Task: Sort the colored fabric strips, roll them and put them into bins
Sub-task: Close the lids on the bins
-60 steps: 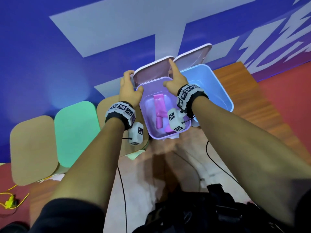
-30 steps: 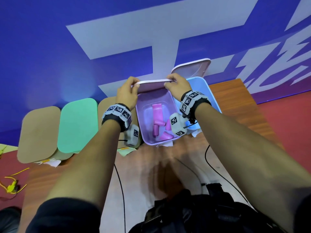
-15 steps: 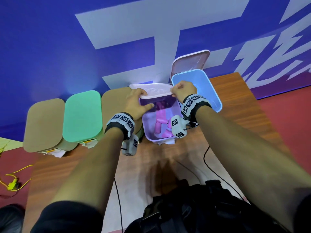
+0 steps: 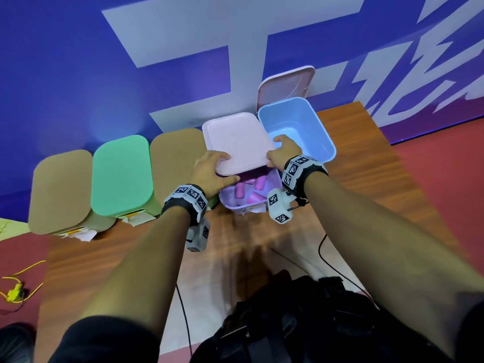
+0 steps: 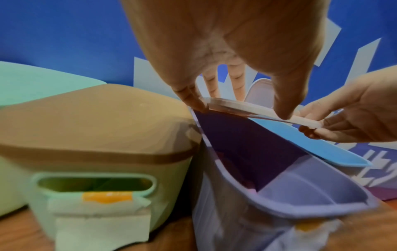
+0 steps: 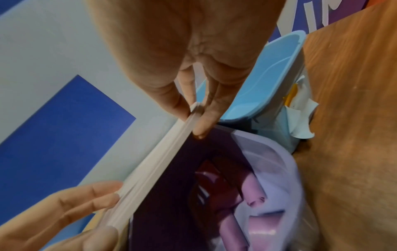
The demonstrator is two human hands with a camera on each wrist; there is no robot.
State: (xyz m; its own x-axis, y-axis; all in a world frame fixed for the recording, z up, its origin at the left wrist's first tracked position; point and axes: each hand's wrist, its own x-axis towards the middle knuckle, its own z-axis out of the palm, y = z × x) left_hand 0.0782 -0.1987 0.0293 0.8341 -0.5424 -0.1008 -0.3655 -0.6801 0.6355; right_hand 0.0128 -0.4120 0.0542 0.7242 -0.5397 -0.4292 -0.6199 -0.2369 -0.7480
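Both hands pinch the front edge of the pink lid (image 4: 237, 142); the left hand (image 4: 209, 171) holds its left corner, the right hand (image 4: 281, 153) its right corner. The lid sits tilted over the purple bin (image 4: 248, 203), front still raised; the pink rolls (image 4: 251, 187) lie inside, near the front wall. Likely risks: pressed unevenly, 1 corner seats and the other springs up; a roll standing high could jam under the rim; a hard push might skid the bin on the tabletop (image 4: 379, 179) against the open blue bin (image 4: 298, 127) beside it.
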